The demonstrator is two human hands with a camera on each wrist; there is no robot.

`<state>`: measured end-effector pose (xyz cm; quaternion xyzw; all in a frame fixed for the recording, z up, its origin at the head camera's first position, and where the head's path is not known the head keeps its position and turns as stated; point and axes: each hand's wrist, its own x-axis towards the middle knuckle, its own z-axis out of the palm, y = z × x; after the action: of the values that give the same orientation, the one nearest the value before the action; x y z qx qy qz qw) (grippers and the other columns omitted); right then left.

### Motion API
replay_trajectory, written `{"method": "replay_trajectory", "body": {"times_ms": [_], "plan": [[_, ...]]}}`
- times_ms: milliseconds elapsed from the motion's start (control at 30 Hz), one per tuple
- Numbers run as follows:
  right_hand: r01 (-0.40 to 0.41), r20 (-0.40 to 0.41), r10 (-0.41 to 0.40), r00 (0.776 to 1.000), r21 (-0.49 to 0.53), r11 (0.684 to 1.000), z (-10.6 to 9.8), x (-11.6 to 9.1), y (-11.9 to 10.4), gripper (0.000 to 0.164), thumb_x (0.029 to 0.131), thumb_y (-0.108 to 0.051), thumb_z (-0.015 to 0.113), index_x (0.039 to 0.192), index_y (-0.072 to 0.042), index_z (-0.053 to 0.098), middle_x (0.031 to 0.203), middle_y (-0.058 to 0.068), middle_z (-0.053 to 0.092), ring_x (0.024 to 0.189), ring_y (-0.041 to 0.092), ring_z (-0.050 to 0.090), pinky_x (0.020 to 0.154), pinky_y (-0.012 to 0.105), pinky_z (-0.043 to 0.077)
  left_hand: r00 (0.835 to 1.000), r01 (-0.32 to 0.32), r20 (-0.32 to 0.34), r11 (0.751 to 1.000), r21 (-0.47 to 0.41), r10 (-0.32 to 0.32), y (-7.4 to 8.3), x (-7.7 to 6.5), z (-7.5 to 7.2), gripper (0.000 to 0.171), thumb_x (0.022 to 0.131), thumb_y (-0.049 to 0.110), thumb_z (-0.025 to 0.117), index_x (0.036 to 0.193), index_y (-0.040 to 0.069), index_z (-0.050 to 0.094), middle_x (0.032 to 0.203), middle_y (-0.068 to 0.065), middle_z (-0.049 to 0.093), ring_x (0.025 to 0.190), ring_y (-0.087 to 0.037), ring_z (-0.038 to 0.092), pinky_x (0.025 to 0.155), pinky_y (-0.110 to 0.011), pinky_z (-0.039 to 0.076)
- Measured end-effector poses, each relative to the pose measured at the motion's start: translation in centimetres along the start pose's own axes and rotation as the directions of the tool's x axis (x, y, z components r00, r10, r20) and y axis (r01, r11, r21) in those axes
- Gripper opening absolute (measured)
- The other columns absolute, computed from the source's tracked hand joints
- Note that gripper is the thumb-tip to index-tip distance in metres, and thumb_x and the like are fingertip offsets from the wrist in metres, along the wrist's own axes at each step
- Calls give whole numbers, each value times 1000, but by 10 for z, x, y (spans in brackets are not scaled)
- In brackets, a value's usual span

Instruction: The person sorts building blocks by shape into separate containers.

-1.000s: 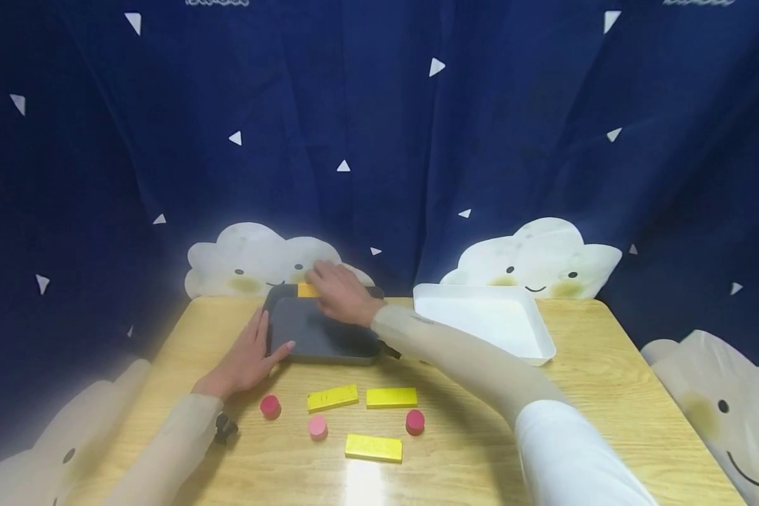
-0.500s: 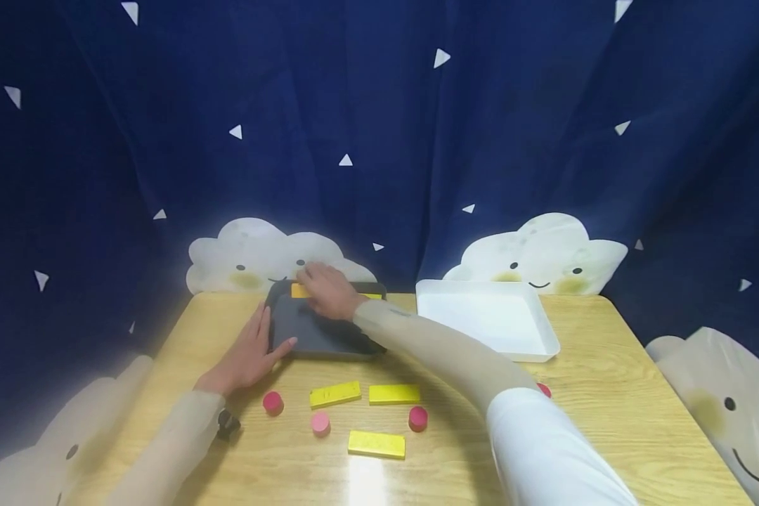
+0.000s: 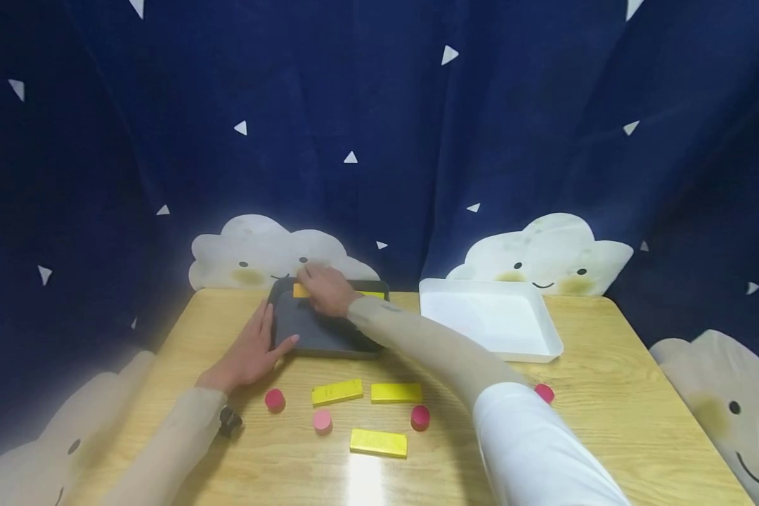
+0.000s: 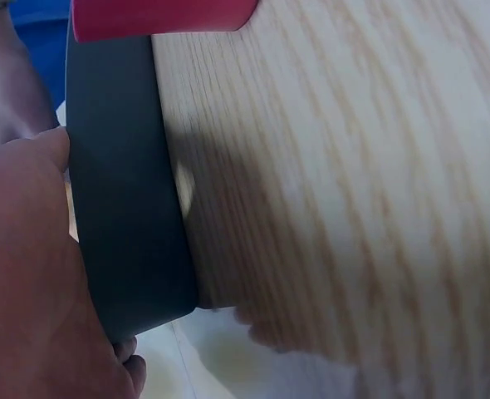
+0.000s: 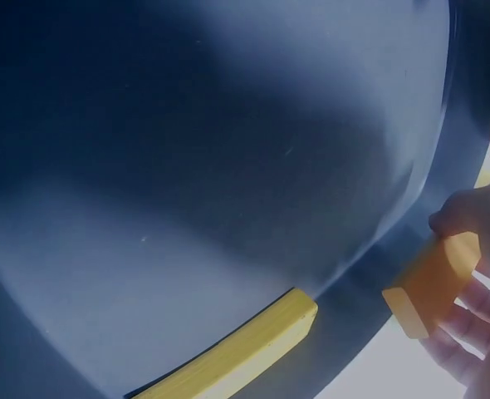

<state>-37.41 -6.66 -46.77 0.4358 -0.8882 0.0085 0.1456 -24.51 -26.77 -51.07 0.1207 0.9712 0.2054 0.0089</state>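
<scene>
My right hand (image 3: 330, 289) reaches over the back of a dark grey tray (image 3: 316, 330) and pinches an orange block (image 5: 434, 283) between thumb and fingers. The block overlaps the tray's back rim in the right wrist view. Inside the tray, a yellow block (image 5: 237, 353) lies along the back wall; in the head view, my right hand and forearm hide part of it. At the tray's left front corner rests my left hand (image 3: 248, 351), fingers straight along the left side and thumb over the front edge. The left wrist view shows this hand against the tray's outer wall (image 4: 124, 191).
A white tray (image 3: 490, 316) stands to the right of the grey one. In front lie several yellow blocks (image 3: 378, 443), a pink round piece (image 3: 322, 422) and red round pieces (image 3: 275, 400). A dark blue curtain (image 3: 379, 140) hangs behind the table.
My right hand has shifted slightly left along the tray's back edge with the orange block, and the yellow block in the tray has come into sight. My left hand stays on the tray.
</scene>
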Motion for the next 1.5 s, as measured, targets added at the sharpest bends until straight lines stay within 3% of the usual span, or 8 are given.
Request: {"method": "replay_trajectory", "body": {"times_ms": [167,467,867,1267,1500], "plan": [[0,-15,-1,1000,-31,1000,5,3,0,26,96,-4,70,120,-7,61,107,7,62,99,24,62,81,37,57,1000,-9,-5,1000,-16,9,-1,0,0,108,107,69,44,166,-14,5,174,-35,-1,162,-52,7,130,-64,14],[-28,29,30,999,-41,999,14,8,2,30,96,-5,67,125,-7,59,113,7,61,104,23,60,84,35,57,1000,6,6,1000,9,-6,5,-1,-6,106,108,68,43,165,-14,7,175,-35,0,162,-51,7,131,-62,14],[-36,18,36,999,-20,999,27,8,7,30,96,-5,68,125,-7,58,112,7,60,103,23,60,84,38,58,1000,-8,-7,1000,-6,8,1,0,-1,107,108,67,44,165,-15,6,174,-36,2,162,-52,8,130,-64,16],[-60,114,66,991,-56,997,28,8,2,34,101,-9,67,134,-8,56,120,6,61,110,21,61,88,34,59,1000,-6,-12,1000,-16,6,2,0,0,107,107,67,46,165,-15,8,174,-35,2,161,-53,9,130,-64,17],[-59,124,67,990,-63,996,28,9,0,36,100,-8,67,134,-7,57,122,6,62,112,21,61,90,34,59,1000,-11,-20,1000,-23,11,1,-1,-1,110,106,71,44,165,-14,7,174,-35,0,161,-53,8,130,-65,16]]}}
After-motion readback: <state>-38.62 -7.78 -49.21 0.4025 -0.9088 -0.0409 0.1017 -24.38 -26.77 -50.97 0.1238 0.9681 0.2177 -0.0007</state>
